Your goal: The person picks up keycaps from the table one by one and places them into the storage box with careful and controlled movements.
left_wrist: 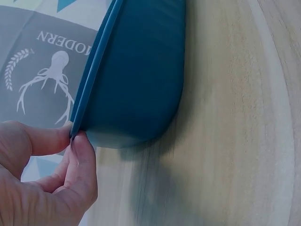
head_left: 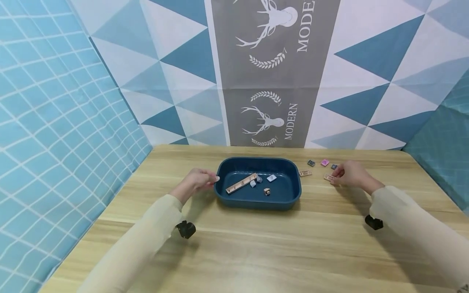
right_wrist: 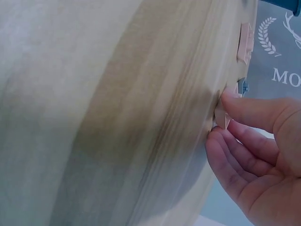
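My left hand (head_left: 199, 179) pinches the left rim of a dark blue tray (head_left: 256, 204) between thumb and fingers, as the left wrist view shows close up. Inside the tray lie a long beige strip (head_left: 241, 184), a pale square tile (head_left: 271, 178), a small beige piece (head_left: 267, 191) and a couple of whitish bits (head_left: 253, 184). To the right of the tray, my right hand (head_left: 353, 175) pinches a small flat beige piece (head_left: 327, 177) at the tabletop. Fingers partly cover that piece in the right wrist view, so its exact kind cannot be told.
Between tray and right hand lies a beige rectangular piece (head_left: 305, 173). Behind it are a dark tile (head_left: 311, 162), a pink tile (head_left: 324, 162) and another dark tile (head_left: 334, 166). A patterned backdrop (head_left: 264, 77) rises behind the wooden table (head_left: 249, 248).
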`<state>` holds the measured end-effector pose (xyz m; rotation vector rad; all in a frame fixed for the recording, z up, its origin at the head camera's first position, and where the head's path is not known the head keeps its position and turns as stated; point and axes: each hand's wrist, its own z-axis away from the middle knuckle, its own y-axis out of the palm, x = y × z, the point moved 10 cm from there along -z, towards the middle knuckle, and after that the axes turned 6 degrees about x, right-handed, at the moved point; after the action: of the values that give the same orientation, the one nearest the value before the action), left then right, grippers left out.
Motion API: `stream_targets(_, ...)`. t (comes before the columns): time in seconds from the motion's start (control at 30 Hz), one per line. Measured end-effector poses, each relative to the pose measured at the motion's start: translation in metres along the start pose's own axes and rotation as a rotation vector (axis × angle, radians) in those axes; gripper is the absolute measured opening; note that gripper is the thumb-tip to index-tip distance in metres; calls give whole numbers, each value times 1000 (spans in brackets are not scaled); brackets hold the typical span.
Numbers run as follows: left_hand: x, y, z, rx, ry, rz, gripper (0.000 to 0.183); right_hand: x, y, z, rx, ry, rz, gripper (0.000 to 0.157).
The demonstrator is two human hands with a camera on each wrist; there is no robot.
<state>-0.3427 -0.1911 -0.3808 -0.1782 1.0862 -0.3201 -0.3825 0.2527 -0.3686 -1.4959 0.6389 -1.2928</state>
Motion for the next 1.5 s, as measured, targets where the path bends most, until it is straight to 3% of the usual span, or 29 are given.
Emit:
stream_targets(0.23, -7, 4, -3, 5, 32, 2, 33, -2, -9, 4, -44, 22, 11, 19)
stream_targets(0.6, 3, 1, 0, 9, 16, -37, 33, -2, 3, 3, 0, 61, -56, 20)
stream_targets(1.5, 4, -2, 0, -6, 2, -40, 32, 9, -1, 7, 0, 16, -80, 20)
